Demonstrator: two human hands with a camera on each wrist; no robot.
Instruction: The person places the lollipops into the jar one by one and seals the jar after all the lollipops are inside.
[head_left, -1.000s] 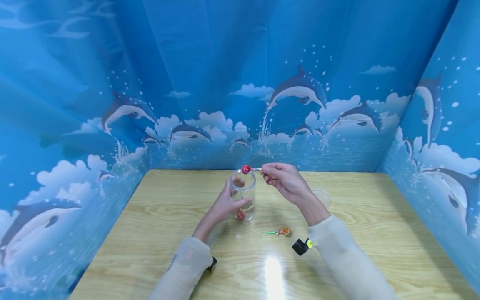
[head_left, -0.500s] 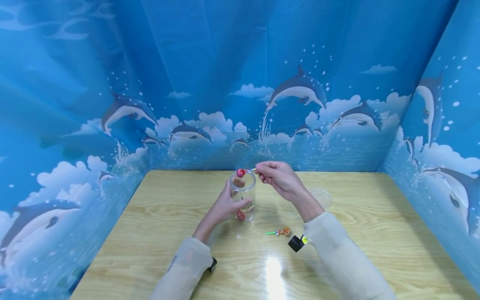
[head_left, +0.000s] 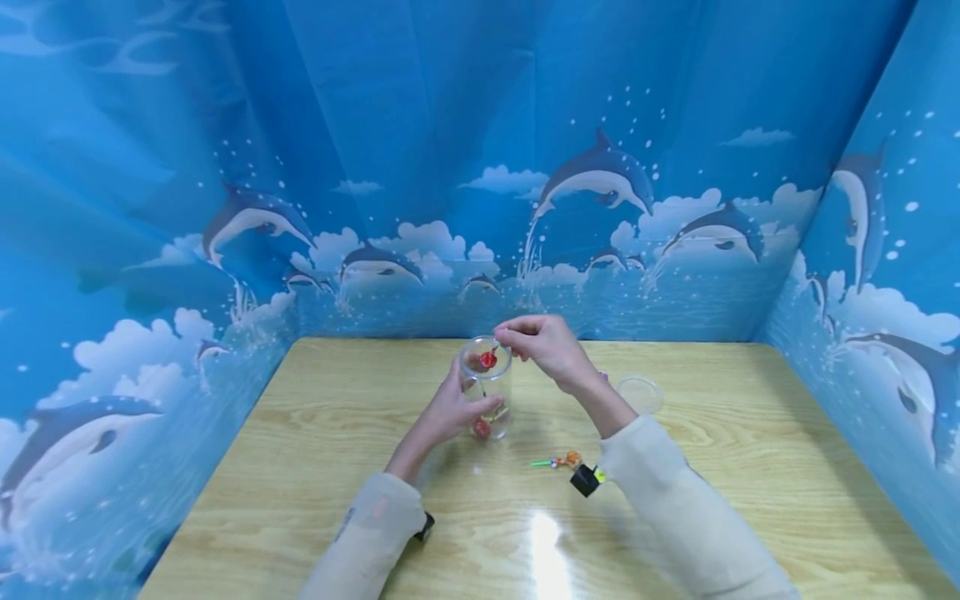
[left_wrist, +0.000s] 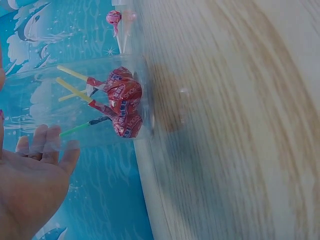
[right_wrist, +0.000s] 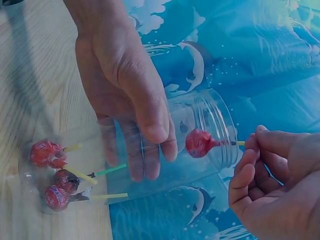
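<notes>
My left hand (head_left: 450,408) grips the side of a clear plastic jar (head_left: 491,379), its fingers curled round the wall. The jar stands upright with its mouth uncovered. At its bottom lie several red-wrapped lollipops (left_wrist: 125,97), with yellow and green sticks pointing upward. Above the rim, my right hand (head_left: 546,348) pinches another red lollipop (right_wrist: 200,143) by its yellow stick between thumb and fingertips. That lollipop's round head hangs inside the jar's mouth, just below the threaded neck, as the right wrist view shows. Most of its stick is hidden by my fingers.
An orange lollipop (head_left: 573,459) with a green stick lies on the wooden table (head_left: 315,467), near the right sleeve. A clear round lid (head_left: 640,395) lies behind the right forearm. In the left wrist view, a pink lollipop (left_wrist: 114,17) appears beyond the jar. Dolphin-printed curtains enclose the table.
My right hand has moved left to the jar's rim, and the red lollipop has gone from beside and over the rim down into the mouth. The left hand and jar have stayed put.
</notes>
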